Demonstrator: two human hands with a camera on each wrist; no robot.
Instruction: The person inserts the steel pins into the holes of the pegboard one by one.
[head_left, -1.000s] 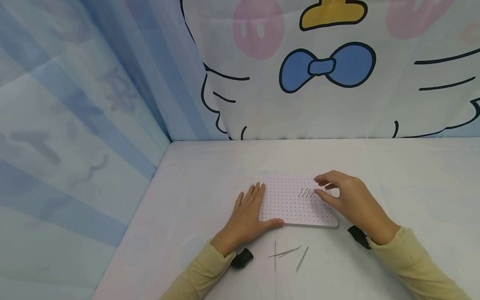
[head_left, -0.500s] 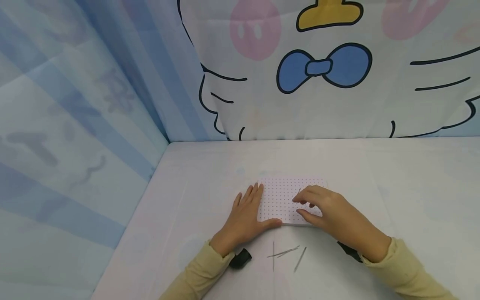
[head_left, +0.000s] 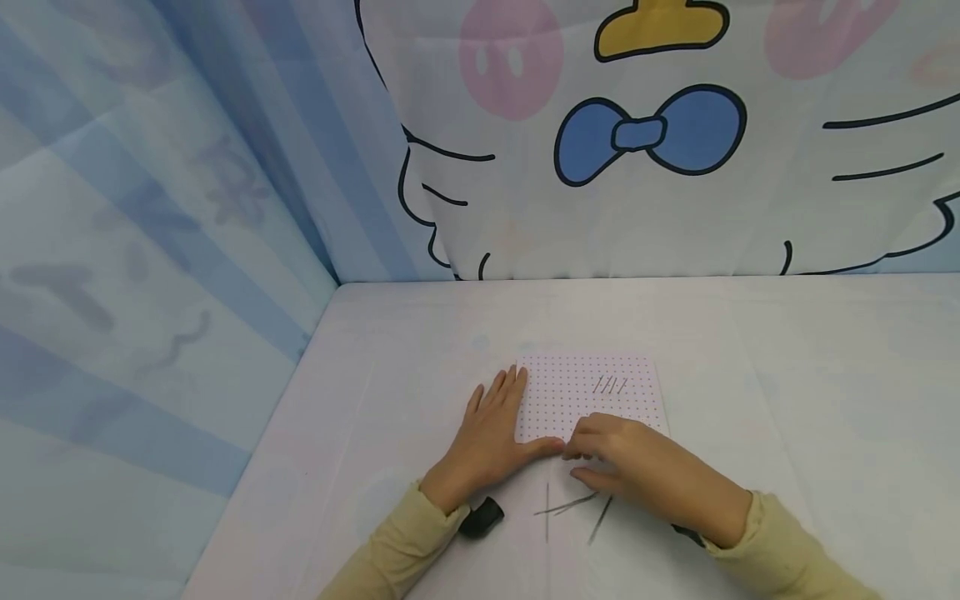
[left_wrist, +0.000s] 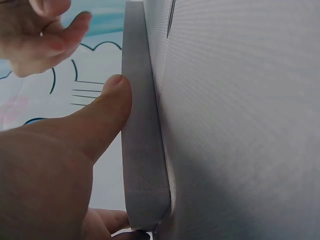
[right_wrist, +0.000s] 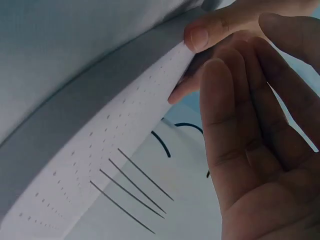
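A white perforated board (head_left: 555, 404) lies flat, with several thin metal pins (right_wrist: 146, 174) standing slanted in its holes, right of centre. My left hand (head_left: 480, 446) rests at the board's left side, fingers straight along that edge. Its thumb (left_wrist: 116, 97) presses the board's near edge in the left wrist view. Over the near edge hangs my right hand (head_left: 637, 458), fingers loosely bent and thumb apart. Nothing shows between those fingers in the right wrist view. Just below the right thumb lie several loose metal pins (head_left: 566, 503), some crossing each other.
The boxes of the wrist cameras show as a black block (head_left: 482, 518) under the left wrist and a dark edge under the right. A white cloth covers the table (head_left: 420, 333). Behind it hangs a printed curtain (head_left: 637, 225), and another blue curtain (head_left: 165, 333) is at the left.
My right hand has moved from the standing pins toward me and left, down to the board's near edge. The pins it covered show again. My left hand has stayed put.
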